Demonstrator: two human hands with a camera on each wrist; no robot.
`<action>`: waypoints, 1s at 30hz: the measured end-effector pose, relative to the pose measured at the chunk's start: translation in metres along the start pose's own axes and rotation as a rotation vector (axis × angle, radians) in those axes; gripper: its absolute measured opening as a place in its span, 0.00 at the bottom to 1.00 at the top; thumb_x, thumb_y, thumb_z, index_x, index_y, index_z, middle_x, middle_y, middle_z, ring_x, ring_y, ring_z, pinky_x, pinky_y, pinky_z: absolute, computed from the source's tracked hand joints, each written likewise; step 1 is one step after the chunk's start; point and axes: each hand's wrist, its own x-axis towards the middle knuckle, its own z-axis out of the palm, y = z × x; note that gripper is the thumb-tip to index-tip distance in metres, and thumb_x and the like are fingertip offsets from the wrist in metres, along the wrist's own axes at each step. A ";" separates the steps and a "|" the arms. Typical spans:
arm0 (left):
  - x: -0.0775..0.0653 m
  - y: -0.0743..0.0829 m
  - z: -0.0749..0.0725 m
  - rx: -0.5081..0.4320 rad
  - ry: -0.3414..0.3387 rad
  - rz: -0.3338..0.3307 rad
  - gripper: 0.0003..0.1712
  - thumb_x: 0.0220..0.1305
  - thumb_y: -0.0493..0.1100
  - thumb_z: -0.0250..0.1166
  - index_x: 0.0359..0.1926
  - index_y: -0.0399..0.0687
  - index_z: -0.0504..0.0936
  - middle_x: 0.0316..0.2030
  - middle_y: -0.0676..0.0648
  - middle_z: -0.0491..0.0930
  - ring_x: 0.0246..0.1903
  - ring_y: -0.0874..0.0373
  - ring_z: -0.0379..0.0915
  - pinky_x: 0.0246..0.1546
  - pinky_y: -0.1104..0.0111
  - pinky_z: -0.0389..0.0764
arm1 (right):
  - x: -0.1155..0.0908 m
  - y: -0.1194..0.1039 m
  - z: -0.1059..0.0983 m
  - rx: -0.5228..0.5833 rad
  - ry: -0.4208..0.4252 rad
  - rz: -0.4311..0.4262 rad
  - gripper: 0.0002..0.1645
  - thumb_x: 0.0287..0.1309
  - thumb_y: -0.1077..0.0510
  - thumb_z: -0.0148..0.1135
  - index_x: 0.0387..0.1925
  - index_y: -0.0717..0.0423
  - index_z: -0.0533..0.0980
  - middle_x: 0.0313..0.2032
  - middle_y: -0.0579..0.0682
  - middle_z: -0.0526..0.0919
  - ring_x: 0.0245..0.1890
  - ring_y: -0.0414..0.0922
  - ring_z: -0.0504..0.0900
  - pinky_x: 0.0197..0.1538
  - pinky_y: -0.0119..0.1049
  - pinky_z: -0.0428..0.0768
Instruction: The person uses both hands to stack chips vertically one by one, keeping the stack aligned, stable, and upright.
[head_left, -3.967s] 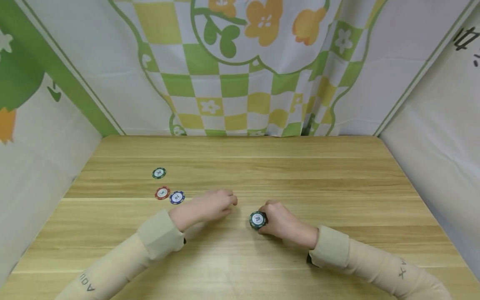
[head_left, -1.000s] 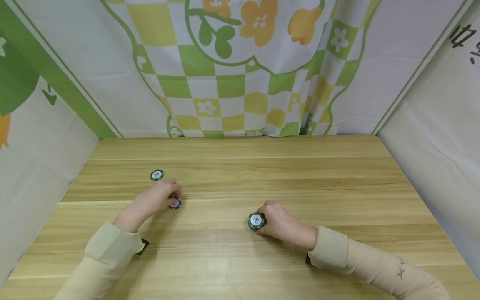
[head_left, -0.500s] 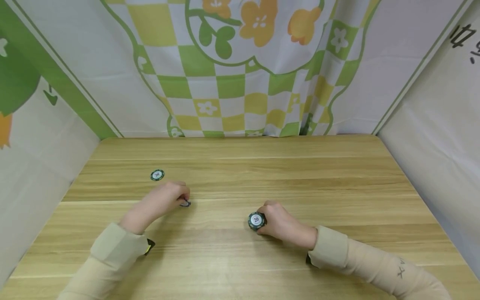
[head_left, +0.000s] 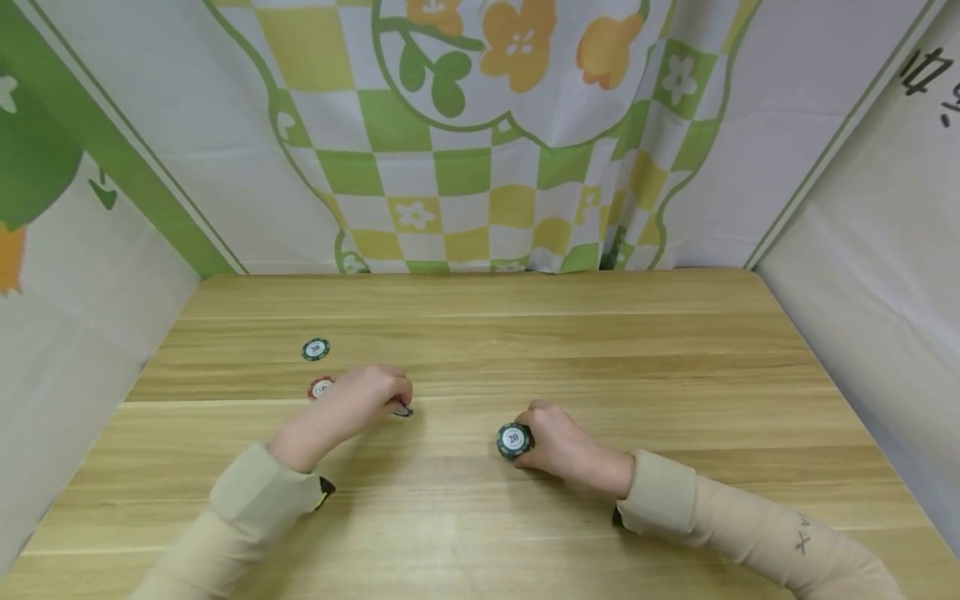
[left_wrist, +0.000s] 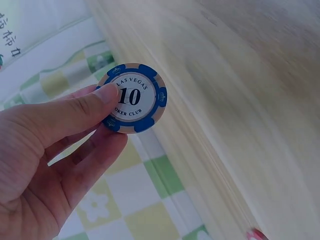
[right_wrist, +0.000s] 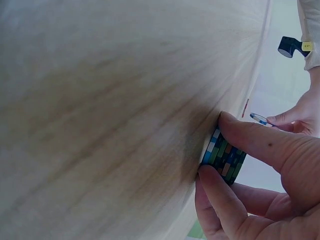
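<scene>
Nearer the left edge of the table (head_left: 600,350), the left hand (head_left: 348,408) pinches a round blue-and-tan chip (left_wrist: 137,100), white-centred and marked 10, while the right hand (head_left: 568,446), farther right, grips a green-topped chip stack (head_left: 513,442) marked 20.

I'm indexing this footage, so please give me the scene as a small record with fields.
Left hand: pinches a round blue-and-white poker chip marked 10
Right hand: grips a stack of round poker chips, its top chip green and marked 20
Loose chips: round green chip marked 20; round red chip, partly covered in the head view
Surface: wood-grain table
Backdrop: green, yellow and white checked cloth
</scene>
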 end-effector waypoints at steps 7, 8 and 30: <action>0.009 0.013 0.001 -0.048 0.007 0.048 0.06 0.47 0.33 0.69 0.23 0.47 0.81 0.24 0.55 0.76 0.25 0.64 0.73 0.25 0.75 0.74 | 0.000 0.000 0.000 -0.010 0.004 0.000 0.20 0.33 0.62 0.75 0.33 0.66 0.79 0.28 0.51 0.75 0.30 0.42 0.74 0.33 0.33 0.76; 0.010 0.014 0.001 -0.059 0.008 0.058 0.05 0.47 0.33 0.69 0.23 0.47 0.81 0.24 0.55 0.76 0.25 0.64 0.73 0.25 0.75 0.74 | 0.000 0.000 0.000 -0.010 0.005 0.001 0.20 0.33 0.62 0.75 0.33 0.66 0.79 0.28 0.51 0.75 0.30 0.42 0.74 0.33 0.33 0.76; 0.032 0.040 0.007 -0.145 -0.003 0.144 0.03 0.50 0.34 0.67 0.25 0.46 0.82 0.25 0.54 0.77 0.26 0.65 0.74 0.29 0.74 0.75 | 0.000 0.000 0.001 -0.017 0.007 0.003 0.21 0.33 0.62 0.76 0.33 0.67 0.79 0.28 0.51 0.75 0.30 0.42 0.75 0.34 0.33 0.77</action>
